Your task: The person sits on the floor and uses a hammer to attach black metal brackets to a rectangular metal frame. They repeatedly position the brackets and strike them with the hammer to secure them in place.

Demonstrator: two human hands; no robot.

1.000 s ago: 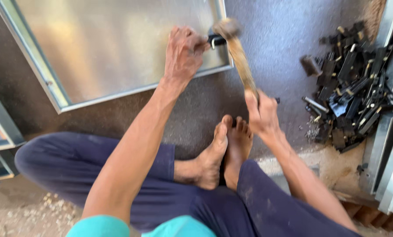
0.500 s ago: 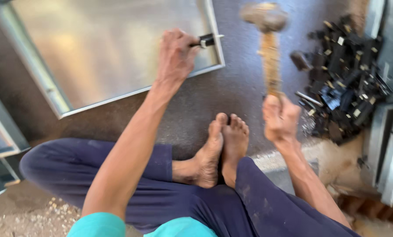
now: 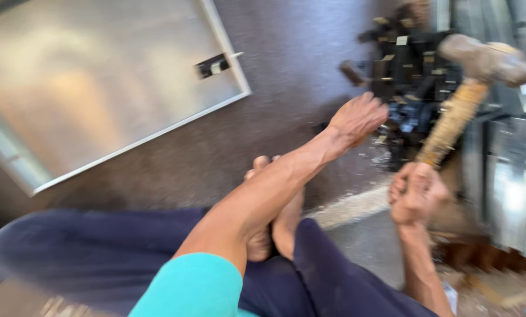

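Left hand, fingers loosely spread and empty, is reaching toward the pile of black clips. Right hand is gripping the hammer upright; keeping it clear is advisable.

The person's left arm stretched diagonally from the lower middle of the frame toward the upper right, its left hand palm down with fingers loosely curled. At the right of the frame, the right hand was clenched in a fist, wrist bent upward, forearm rising from the lower right edge.
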